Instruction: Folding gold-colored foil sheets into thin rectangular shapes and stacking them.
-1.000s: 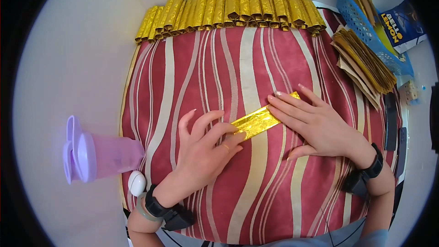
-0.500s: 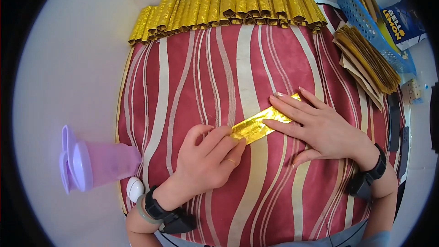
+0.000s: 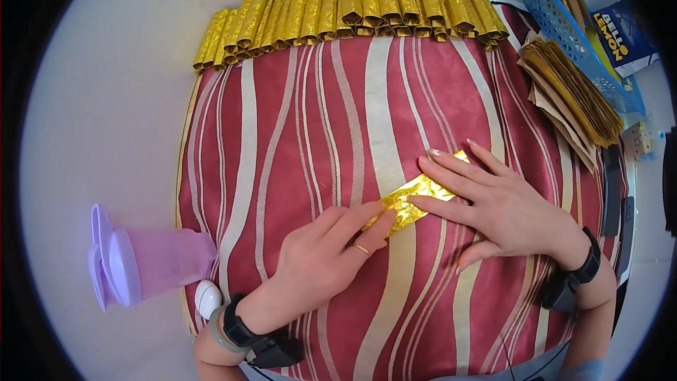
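A person smooths a gold foil strip (image 3: 407, 215) with both hands on a red striped cloth (image 3: 303, 134), on the near side of a row of gold tubes (image 3: 352, 7) and well apart from it. The strip sits a little right of the row's middle, slanting so its far tip points toward the row's right end. From where I stand, the right hand (image 3: 508, 208) lies palm down, fingers fanned wide across the upper part of the strip. The left hand (image 3: 321, 257) has its fingers bent and drawn together at the lower end; its thumb is out of sight, so I cannot tell whether it pinches the foil or only presses it.

Done well, I would judge, this wants the right palm steady and level, while the left fingertips work evenly along the edge, lightly enough not to wrinkle or tear the sheet.

The strip looks narrow, flat and straight-sided, bright yellow-gold, with glaring highlights and crinkles between the hands; a faint pattern runs along it, and both ends are partly covered. Brown sheets (image 3: 575, 95) lie stacked to the right of the row and nearer the person
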The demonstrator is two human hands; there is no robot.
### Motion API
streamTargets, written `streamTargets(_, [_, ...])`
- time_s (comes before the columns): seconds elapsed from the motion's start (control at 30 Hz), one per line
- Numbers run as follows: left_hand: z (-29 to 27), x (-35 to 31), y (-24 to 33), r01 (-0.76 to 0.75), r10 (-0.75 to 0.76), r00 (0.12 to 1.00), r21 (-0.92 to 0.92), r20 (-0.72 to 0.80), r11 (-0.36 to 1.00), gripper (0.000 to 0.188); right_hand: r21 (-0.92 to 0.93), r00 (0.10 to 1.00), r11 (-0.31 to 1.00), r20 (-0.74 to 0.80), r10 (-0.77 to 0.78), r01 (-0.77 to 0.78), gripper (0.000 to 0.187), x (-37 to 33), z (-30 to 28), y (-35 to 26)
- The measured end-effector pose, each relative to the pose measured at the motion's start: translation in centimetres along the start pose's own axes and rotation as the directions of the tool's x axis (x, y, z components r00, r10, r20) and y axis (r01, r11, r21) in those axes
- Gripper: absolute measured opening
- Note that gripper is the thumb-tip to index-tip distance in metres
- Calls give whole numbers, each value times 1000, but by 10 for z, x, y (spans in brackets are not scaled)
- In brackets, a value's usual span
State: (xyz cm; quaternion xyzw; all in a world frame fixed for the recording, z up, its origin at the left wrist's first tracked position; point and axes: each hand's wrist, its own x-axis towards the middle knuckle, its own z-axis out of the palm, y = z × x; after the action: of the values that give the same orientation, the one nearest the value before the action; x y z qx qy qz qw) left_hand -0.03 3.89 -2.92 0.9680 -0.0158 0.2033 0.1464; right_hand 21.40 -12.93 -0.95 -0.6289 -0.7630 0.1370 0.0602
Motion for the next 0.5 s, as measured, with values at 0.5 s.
streamTargets(0.5, [-10,-2,3,-77,-15,951,282,309,956,50,-80,993,996,-118,21,-30,89,-8,7,3])
